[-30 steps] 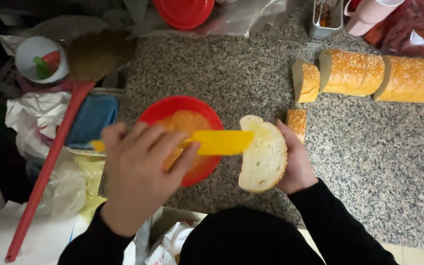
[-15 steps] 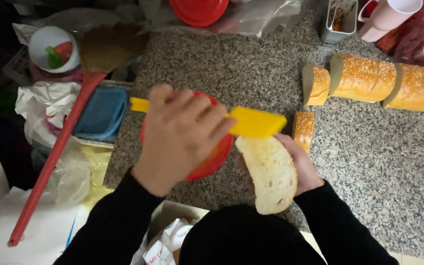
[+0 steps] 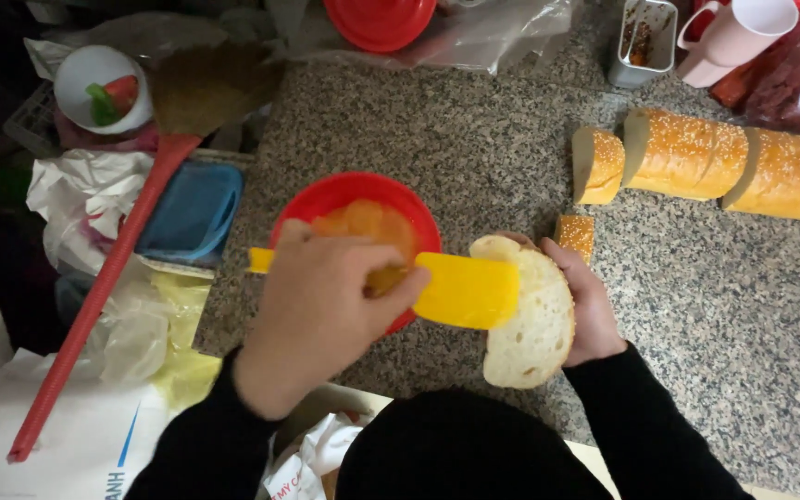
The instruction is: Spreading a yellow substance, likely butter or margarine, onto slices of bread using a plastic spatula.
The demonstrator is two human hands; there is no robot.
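a yellow spreader (image 3: 460, 289) is gripped by its handle in the left hand (image 3: 321, 315), fingers closed round it, its flat blade laid across the cut face of a bread slice (image 3: 530, 324). the slice is cupped from behind in the right hand (image 3: 590, 310), fingers wrapped on its crust. a red bowl (image 3: 354, 199) of orange spread is seen beneath the left hand on the speckled granite counter (image 3: 418, 130). sesame loaf pieces (image 3: 715, 162) are lined up well apart at upper right.

speckled granite counter (image 3: 696, 306): red bowl (image 3: 326, 199), bread loaf pieces (image 3: 724, 167), pink cup (image 3: 738, 37), red lid (image 3: 380, 20).
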